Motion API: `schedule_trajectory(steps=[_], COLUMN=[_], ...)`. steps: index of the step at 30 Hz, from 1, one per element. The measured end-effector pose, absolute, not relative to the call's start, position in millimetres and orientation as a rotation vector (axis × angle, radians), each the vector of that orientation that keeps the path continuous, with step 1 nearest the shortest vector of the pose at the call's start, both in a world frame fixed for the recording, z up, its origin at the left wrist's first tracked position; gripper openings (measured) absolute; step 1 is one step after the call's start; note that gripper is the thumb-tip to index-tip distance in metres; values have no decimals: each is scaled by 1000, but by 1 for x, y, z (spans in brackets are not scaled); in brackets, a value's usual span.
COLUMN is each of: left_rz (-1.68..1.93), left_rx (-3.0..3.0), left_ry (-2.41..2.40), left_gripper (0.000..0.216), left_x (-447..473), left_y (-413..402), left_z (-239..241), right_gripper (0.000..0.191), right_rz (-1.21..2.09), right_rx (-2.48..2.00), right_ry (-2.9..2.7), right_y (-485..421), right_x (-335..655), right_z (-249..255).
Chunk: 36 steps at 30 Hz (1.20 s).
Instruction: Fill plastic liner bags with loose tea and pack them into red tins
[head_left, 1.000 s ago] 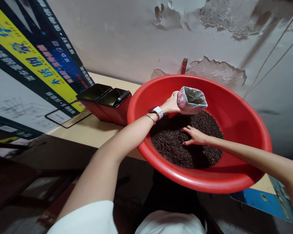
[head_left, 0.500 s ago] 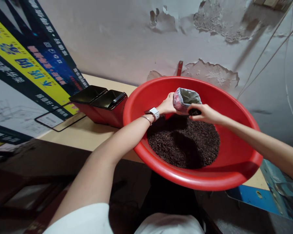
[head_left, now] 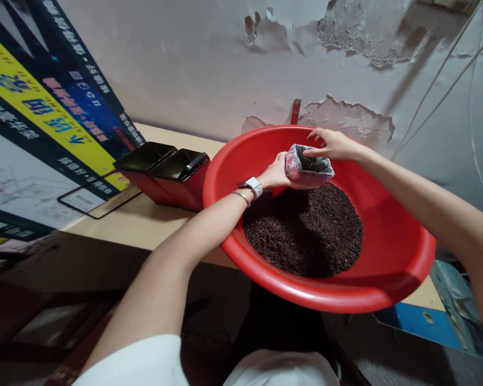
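A clear plastic bag with some red on its left side is held upright by my left hand, its mouth facing up. My right hand is over the far side of that mouth, fingers apart. Its thumb reaches to the opening; whether it touches the plastic I cannot tell. Below both hands, a heap of dark, dry leaf-like bits, resembling loose tea, lies in a big red basin. Part of the heap is hidden behind the bag and in shadow.
Two red tins with dark open tops stand left of the basin on a pale tabletop. A thin black wire frame juts out beside them. Behind are a printed sign board and a peeling wall.
My right hand, earlier closed around dark bits at the bag's near right edge, has moved up and away from me and opened above the mouth. My left hand stays on the bag.
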<state>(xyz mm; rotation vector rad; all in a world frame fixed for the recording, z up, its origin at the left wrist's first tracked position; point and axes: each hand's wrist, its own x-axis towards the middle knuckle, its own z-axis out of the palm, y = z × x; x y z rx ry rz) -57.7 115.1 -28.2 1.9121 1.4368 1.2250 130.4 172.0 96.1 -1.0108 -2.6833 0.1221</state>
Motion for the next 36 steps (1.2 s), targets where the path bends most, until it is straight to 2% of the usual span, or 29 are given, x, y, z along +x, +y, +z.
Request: schedule_trajectory(steps=[4, 8, 10, 12, 14, 21, 23, 28, 36], left_rz=[1242, 1154, 1127, 1120, 1125, 1159, 1155, 1136, 1178], left_rx=[1870, 1898, 1912, 1923, 1931, 1933, 1926, 1912, 1910], left_ry=[1458, 1516, 1537, 1539, 1530, 1498, 1493, 1524, 1504], left_gripper=[109, 114, 116, 117, 116, 115, 114, 115, 112], left_x=[-58, -60, -61, -62, -63, -63, -63, -62, -64], left_y=[115, 117, 119, 121, 123, 124, 124, 123, 123], left_z=[-30, -31, -32, -34, -35, -38, -37, -35, -38], right_gripper=[46, 47, 58, 81, 92, 108, 101, 51, 27], right_rz=[52, 173, 442, 892, 1129, 947, 855, 691, 594], right_rx=[-1200, -1670, -1851, -1909, -1991, -2031, -1938, -1664, -1429], right_ry=[-2412, -2348, -2490, -2574, -2517, -2566, -2645, -2816, -2841], right_y=[174, 158, 135, 106, 80, 46, 45, 51, 64], right_x=[163, 201, 214, 219, 216, 190, 189, 191, 192], right_z=[100, 56, 20, -13, -37, -58, -60, -64, -45])
